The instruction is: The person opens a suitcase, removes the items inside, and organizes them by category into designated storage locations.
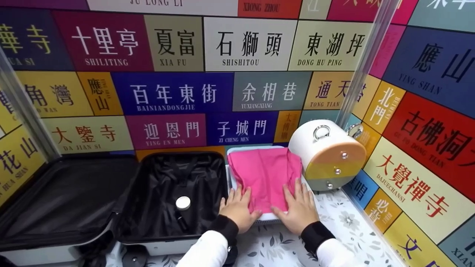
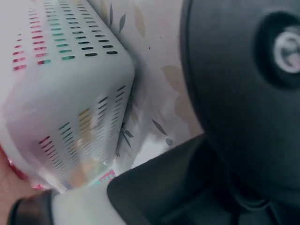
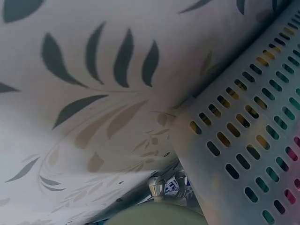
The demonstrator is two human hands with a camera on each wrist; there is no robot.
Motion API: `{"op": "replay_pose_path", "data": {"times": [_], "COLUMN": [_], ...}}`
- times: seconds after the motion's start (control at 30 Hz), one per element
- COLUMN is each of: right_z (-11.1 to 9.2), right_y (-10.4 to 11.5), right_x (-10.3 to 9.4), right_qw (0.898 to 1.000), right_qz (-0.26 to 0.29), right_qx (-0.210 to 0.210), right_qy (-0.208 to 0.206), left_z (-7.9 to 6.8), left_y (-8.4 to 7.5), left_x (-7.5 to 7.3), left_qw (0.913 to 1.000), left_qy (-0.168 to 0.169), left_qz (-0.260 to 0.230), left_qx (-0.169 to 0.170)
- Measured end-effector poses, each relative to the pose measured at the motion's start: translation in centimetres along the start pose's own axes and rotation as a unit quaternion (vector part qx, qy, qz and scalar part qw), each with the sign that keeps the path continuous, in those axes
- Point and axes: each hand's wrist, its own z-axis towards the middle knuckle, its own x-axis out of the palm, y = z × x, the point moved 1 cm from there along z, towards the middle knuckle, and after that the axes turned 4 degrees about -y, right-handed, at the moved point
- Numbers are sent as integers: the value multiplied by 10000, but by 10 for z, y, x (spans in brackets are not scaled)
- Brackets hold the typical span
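Note:
A bright pink folded cloth (image 1: pixel 265 167) lies on top in a white basket (image 1: pixel 268 218) with slotted sides. My left hand (image 1: pixel 239 210) rests on its near left part, fingers spread. On the near right part lies my right hand (image 1: pixel 301 208), its fingers likewise extended. Between the two thumbs, the cloth's near edge shows. Through the slots of the basket (image 3: pixel 243 122) in the right wrist view, yellow, green and pink contents appear. The left wrist view shows the basket's corner (image 2: pixel 70 98) and a bit of the left hand (image 2: pixel 5 187).
An open suitcase with black lining (image 1: pixel 159 193) stands left of the basket, holding a small round white-lidded item (image 1: pixel 183 203) and a small black object (image 1: pixel 182 223). A suitcase wheel (image 2: pixel 239 93) is near the left wrist. A white case with coloured drawers (image 1: pixel 334 167) stands right.

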Motion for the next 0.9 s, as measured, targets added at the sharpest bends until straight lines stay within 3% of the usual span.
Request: {"op": "replay_pose_path", "data": {"times": [0.2, 0.4, 0.5, 0.7, 0.9], "right_z": [-5, -7, -6, -4, 0], "right_y": [0, -2, -1, -1, 0], "right_x": [2, 0, -1, -2, 0], "right_qw": [9992, 9988, 9986, 9985, 9984], "right_qz": [32, 13, -10, -40, -96], "right_qx": [-393, -464, -428, -399, -377], "right_qy": [-56, 137, 304, 378, 420], "left_z": [-21, -42, -52, -71, -81], "left_y": [18, 67, 98, 153, 182], "left_x": [-20, -43, -58, -88, -98], "left_qw": [9998, 9980, 9947, 9856, 9787], "left_qy": [85, -635, -995, -1333, -1447], "left_qz": [-142, -55, 165, 669, 670], "left_qx": [119, 53, -209, -795, -1297]}}
